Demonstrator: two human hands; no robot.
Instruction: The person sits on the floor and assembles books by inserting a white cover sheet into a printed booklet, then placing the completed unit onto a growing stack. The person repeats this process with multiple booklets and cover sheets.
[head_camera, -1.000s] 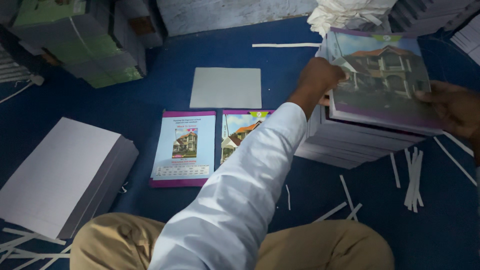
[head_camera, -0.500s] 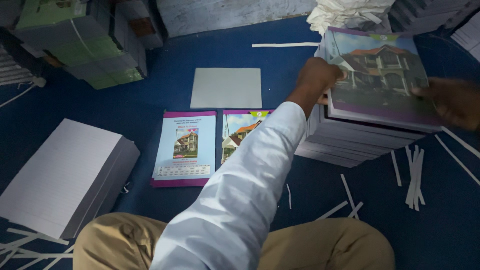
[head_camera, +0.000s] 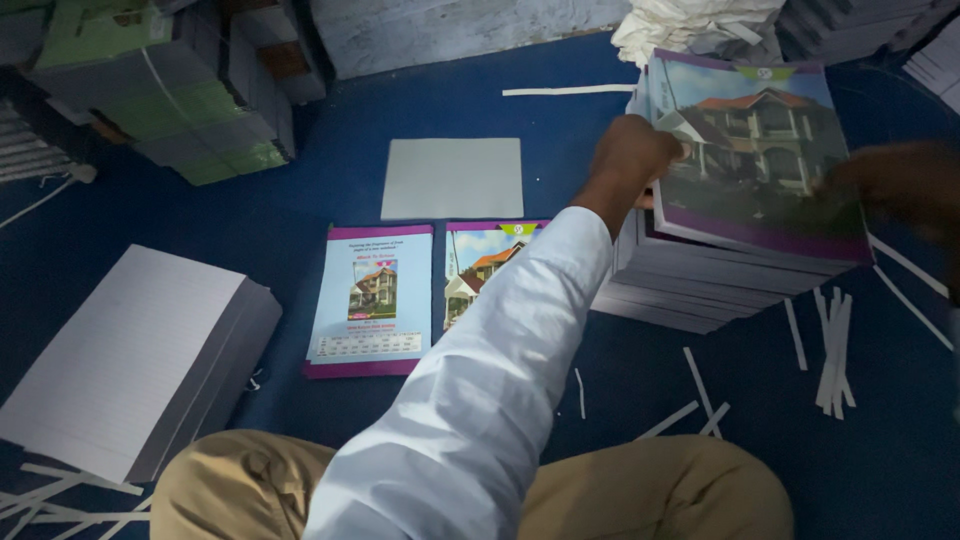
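Change: since half a second ago your left hand (head_camera: 632, 155) holds much the same spot at the near left edge of the top cover sheet (head_camera: 755, 140); your right hand (head_camera: 895, 190) stays at the sheet's right edge, blurred as before.
Left hand: reaches across from a white sleeve (head_camera: 480, 390), fingers curled against the sheet's left edge, thumb lying on the printed face. It looks clamped on that edge.
Right hand: dark and smeared at the right side of the sheet. You cannot tell whether it grips or only touches.
Hands: well apart, one at each side of the sheet.
Cover sheet: purple-bordered, with a picture of a house under blue sky. It sits tilted atop the stack of covers (head_camera: 700, 275), right of centre on the blue floor (head_camera: 300, 210).
Open cover: a second purple cover (head_camera: 400, 300) lies flat and opened out on the floor, left of the stack, its right half partly under your sleeve.
Grey board: a plain grey sheet (head_camera: 452, 178) lies flat just beyond the open cover.
Paper block: a thick stack of white lined pages (head_camera: 130, 360) rests at the lower left.
Bundles: tied bundles with green faces (head_camera: 150, 90) stand at the upper left.
Scraps: white paper strips (head_camera: 835, 350) lie scattered near the stack's right foot.
Legs: your tan trousers (head_camera: 660, 495) fill the bottom edge.
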